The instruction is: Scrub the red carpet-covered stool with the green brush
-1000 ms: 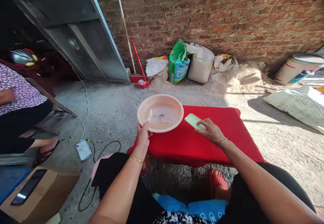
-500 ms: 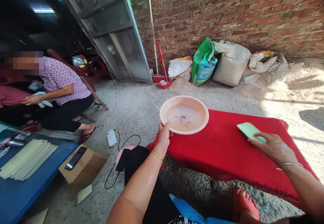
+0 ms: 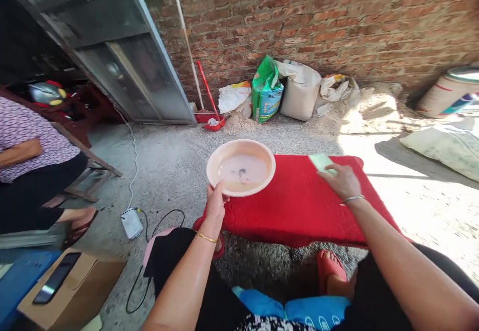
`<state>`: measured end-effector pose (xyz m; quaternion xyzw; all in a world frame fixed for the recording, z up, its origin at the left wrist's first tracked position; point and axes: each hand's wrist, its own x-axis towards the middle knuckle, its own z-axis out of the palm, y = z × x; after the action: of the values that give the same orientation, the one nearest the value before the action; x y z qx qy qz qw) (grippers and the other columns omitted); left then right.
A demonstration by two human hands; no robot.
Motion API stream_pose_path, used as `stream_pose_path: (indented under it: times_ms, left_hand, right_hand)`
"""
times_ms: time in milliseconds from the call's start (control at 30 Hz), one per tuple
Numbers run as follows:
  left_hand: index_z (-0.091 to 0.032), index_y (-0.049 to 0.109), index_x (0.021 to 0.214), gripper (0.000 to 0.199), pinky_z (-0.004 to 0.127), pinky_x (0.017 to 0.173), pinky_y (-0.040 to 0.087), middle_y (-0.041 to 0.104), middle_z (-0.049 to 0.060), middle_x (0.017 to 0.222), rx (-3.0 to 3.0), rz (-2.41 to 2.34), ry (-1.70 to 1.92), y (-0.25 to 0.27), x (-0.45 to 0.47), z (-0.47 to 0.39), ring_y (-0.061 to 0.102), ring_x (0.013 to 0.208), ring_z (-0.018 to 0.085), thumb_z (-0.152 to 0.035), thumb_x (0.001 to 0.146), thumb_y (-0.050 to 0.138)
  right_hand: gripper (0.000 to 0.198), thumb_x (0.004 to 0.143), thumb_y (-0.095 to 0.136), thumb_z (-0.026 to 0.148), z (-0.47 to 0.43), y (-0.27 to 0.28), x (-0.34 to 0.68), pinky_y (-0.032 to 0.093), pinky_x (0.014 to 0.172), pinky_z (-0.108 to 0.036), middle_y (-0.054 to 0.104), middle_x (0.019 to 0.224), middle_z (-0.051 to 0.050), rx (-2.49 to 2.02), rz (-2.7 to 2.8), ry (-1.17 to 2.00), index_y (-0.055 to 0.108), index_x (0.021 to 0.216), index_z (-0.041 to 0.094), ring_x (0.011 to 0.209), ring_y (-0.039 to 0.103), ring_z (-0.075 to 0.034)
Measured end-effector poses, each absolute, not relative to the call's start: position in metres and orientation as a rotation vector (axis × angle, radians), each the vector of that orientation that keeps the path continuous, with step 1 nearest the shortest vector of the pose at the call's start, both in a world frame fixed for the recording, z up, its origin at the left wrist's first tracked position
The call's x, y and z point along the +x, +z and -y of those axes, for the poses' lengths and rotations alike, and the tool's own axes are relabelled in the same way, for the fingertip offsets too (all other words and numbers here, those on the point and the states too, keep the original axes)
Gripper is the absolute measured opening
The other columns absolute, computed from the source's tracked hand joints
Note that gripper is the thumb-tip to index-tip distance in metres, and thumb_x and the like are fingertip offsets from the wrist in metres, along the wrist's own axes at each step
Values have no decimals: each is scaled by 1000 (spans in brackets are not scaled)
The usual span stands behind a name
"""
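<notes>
My left hand [image 3: 216, 205] is closed on the near-left rim of a pale pink plastic basin [image 3: 210, 167]. Shallow cloudy liquid with a few dark bits or reflections covers its bottom. The basin is over the left end of a low bench covered in red cloth [image 3: 295, 208]; I cannot tell whether it rests there. Over the bench's right half, my right hand [image 3: 343, 181] grips a flat mint-green piece with rounded corners [image 3: 320, 162], close to the cloth. Its exact kind is unclear, and my fingers cover its near end.
A person in a patterned shirt [image 3: 33, 131] sits at left. Nearby are a cardboard box [image 3: 88, 283] with a phone [image 3: 58, 277], and a power strip [image 3: 131, 222] with cables. Sacks [image 3: 301, 91] and a red dustpan [image 3: 214, 124] stand by the brick wall [image 3: 299, 21].
The view has swung right, bringing a bucket and another sack in at the right. My right hand has moved the mint-green piece toward the far side and nearer the basin. My left hand keeps the rim.
</notes>
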<state>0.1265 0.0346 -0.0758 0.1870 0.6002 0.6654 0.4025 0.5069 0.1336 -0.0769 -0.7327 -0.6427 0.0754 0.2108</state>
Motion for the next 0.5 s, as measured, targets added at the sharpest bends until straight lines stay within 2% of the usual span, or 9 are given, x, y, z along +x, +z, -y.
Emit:
stream_pose_path:
  times_ms: [100, 233, 500]
  left_hand:
    - [-21, 48, 98, 38, 19, 43, 37, 60, -4, 74, 492, -1519, 1676, -72, 127, -33, 49, 45, 6, -39, 71, 66]
    - [-20, 51, 101, 40, 19, 46, 38, 62, -3, 77, 539, -1483, 1688, -72, 126, -32, 51, 48, 6, -39, 70, 67]
    - [-20, 51, 103, 41, 21, 48, 41, 65, 0, 90, 513, -1502, 1685, -76, 123, -36, 57, 55, 9, -38, 69, 67]
  right_hand:
    - [36, 82, 57, 47, -123, -71, 446, 44, 73, -31, 53, 112, -10, -1845, 2020, 215, 64, 109, 26, 95, 57, -22]
    - [34, 84, 56, 46, -113, -83, 414, 42, 73, -28, 52, 109, -9, -1721, 2221, 211, 62, 111, 26, 94, 55, -21]
    - [42, 83, 54, 50, -125, -82, 479, 44, 76, -35, 51, 111, -11, -2199, 1891, 285, 60, 117, 27, 95, 58, -25]
